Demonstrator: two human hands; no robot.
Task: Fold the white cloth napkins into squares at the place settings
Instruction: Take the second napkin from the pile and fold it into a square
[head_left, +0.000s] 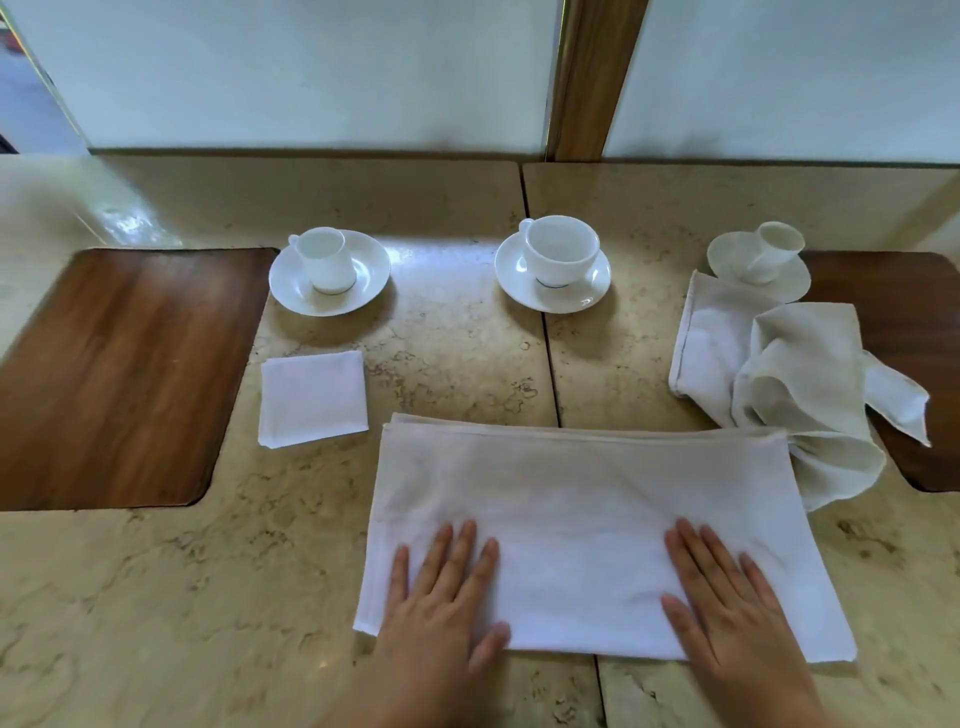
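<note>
A white cloth napkin, folded once into a wide rectangle, lies flat on the marble table in front of me. My left hand presses flat on its near left part, fingers spread. My right hand presses flat on its near right part. A small napkin folded into a square lies to the left, below the left cup. A heap of unfolded white napkins lies crumpled at the right, touching the rectangle's far right corner.
Three white cups stand on saucers along the back: left, middle, right. Dark wooden insets sit in the marble table at the left and right edge. A wall runs behind.
</note>
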